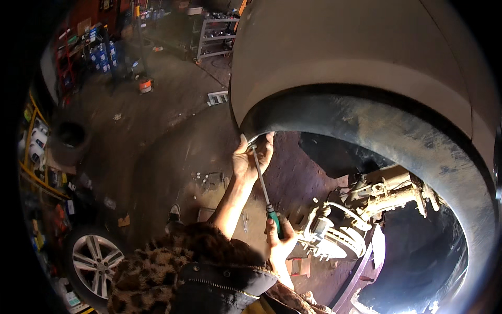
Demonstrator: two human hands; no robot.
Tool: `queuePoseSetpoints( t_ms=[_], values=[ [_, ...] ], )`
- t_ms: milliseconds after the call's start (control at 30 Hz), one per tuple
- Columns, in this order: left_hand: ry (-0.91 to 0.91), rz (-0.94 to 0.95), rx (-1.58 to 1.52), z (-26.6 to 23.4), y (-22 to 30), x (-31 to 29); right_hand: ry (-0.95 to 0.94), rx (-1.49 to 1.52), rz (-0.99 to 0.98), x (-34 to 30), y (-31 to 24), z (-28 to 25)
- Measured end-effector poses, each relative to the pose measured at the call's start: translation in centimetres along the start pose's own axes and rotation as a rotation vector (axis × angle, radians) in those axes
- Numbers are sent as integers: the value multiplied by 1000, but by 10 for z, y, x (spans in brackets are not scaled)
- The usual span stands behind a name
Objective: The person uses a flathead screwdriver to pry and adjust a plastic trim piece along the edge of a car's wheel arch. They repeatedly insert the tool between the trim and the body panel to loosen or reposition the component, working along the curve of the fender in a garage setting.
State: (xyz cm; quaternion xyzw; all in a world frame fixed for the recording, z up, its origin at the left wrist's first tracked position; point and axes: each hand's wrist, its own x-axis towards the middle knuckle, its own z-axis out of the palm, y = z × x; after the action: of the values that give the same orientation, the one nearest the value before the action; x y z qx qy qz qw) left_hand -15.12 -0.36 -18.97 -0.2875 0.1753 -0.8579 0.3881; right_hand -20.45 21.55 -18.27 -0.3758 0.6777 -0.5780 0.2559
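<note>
My left hand (pixel 251 161) is raised to the lower front end of the black wheel arch trim (pixel 324 112), its thumb and fingers closed around the edge. Held in my right hand (pixel 281 244) is a screwdriver (pixel 262 180) with a green handle and a long metal shaft. The shaft slants up to the trim edge, and its tip sits between the fingers of my left hand. What the tip touches there is too small to make out. Above the trim spreads the car's fender (pixel 345 42), a dull brownish grey in this light.
Inside the wheel arch, the bare hub with its brake disc (pixel 342 242) and suspension parts stands right of my right hand. A removed wheel (pixel 97 264) is at lower left. Farther off are a grey tool cart (pixel 218 35), blue bottles (pixel 103 55) and a yellow-framed shelf (pixel 39 178).
</note>
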Motion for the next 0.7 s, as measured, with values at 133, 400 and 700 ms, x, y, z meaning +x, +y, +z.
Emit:
queuePoseSetpoints(
  t_ms=[133,400,700],
  values=[
    [31,60,-7,-12,-2,6,22,-8,-8,4,0,-6],
    [32,80,127,-2,3,-3,136,-239,-407,3,21,2],
    [-16,36,280,-8,7,-8,-141,559,428,12,2,-12]
  ],
)
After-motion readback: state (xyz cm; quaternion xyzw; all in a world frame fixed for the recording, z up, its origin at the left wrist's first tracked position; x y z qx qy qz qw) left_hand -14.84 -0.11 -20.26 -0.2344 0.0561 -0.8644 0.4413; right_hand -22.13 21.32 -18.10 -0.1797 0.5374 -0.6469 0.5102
